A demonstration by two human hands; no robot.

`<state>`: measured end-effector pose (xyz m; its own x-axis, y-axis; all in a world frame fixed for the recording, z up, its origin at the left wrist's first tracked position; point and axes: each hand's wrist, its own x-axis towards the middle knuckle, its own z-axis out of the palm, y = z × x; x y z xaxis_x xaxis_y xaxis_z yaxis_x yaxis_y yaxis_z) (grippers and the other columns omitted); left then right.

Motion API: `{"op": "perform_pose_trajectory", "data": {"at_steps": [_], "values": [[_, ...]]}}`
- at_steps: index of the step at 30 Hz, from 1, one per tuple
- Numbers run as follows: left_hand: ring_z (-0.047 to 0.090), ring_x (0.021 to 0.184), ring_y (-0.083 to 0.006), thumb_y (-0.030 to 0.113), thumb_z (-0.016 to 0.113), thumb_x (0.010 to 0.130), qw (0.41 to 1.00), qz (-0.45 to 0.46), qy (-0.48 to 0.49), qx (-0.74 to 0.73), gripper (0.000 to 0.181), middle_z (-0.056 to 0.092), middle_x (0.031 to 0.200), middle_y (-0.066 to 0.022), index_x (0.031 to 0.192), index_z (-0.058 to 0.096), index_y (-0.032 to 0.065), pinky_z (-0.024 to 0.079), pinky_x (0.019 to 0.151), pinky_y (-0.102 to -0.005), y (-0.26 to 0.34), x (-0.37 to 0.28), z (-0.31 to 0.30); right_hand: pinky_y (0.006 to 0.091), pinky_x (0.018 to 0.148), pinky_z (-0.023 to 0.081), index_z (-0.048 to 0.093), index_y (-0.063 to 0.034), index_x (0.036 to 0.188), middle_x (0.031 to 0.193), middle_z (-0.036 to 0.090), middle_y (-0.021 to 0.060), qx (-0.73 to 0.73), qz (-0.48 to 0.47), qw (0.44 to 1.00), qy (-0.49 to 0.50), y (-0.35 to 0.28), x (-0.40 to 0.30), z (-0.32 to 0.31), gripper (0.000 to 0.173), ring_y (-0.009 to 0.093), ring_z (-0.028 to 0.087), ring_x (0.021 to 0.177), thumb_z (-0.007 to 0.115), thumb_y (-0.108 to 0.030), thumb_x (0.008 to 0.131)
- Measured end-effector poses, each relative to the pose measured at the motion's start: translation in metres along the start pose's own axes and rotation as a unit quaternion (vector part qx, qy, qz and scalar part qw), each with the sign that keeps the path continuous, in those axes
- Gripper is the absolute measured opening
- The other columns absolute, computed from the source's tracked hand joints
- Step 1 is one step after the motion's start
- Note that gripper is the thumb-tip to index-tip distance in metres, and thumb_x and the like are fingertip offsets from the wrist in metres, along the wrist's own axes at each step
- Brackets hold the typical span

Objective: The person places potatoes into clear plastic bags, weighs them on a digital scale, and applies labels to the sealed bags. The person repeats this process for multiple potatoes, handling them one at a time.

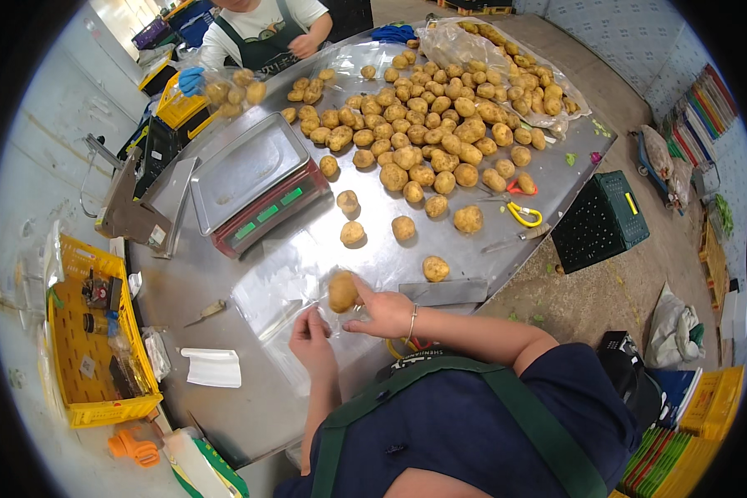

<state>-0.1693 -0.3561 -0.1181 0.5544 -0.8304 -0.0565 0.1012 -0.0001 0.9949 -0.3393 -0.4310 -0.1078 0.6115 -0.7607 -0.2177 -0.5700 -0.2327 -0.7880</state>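
Note:
My right hand (pixel 383 312) has its fingers on a potato (pixel 342 291) above the near part of the steel table. Close by, my left hand (pixel 312 339) pinches what looks like the edge of a clear plastic bag; whether the potato is inside it is hard to tell. More clear plastic bags (pixel 272 311) lie flat under and beside both hands. A few single potatoes, one of them a potato (pixel 436 268) to the right, sit apart from the large potato pile (pixel 423 124). Left of the pile stands a red digital scale (pixel 274 215) with a metal pan (pixel 249 171) and lit green displays.
Across the table a co-worker (pixel 267 37) in an apron holds a bag of potatoes (pixel 233 93) in a blue-gloved hand. Yellow-handled scissors (pixel 523 213), a knife (pixel 516 238) and a cleaver-like blade (pixel 443 291) lie rightward. A small knife (pixel 206 311) and yellow crate (pixel 99 401) are left.

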Motion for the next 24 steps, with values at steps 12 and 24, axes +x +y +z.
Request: {"op": "perform_pose_trajectory", "data": {"at_steps": [12, 24], "values": [[0.044, 0.055, -0.0042, 0.014, 0.074, 0.090, 0.958, 0.053, 0.039, 0.279, 0.019, 0.053, 0.061, 0.0023, 0.101, 0.073, -0.0014, 0.036, 0.052, -0.0227, 0.007, 0.051, -0.015, 0.0436, 0.094, 0.041, 0.063, -0.0027, 0.118, 0.111, 0.058, 0.0130, -0.569, 0.090, 0.794, 0.195, 0.111, 0.173, -0.154, 0.044, 0.029, 0.054, 0.111, 0.070, -0.021, 0.079], [0.065, 0.073, -0.0133, 0.008, 0.064, 0.096, 0.929, 0.152, 0.036, 0.335, 0.017, 0.073, 0.091, -0.0111, 0.108, 0.073, 0.0005, 0.053, 0.070, -0.0272, 0.000, 0.055, -0.014, 0.0333, 0.082, 0.055, 0.067, -0.0015, 0.119, 0.103, 0.073, 0.0141, 0.103, -0.153, 0.971, -0.153, -0.011, 0.063, -0.075, 0.060, 0.021, 0.069, 0.090, 0.084, -0.032, 0.070]]}}
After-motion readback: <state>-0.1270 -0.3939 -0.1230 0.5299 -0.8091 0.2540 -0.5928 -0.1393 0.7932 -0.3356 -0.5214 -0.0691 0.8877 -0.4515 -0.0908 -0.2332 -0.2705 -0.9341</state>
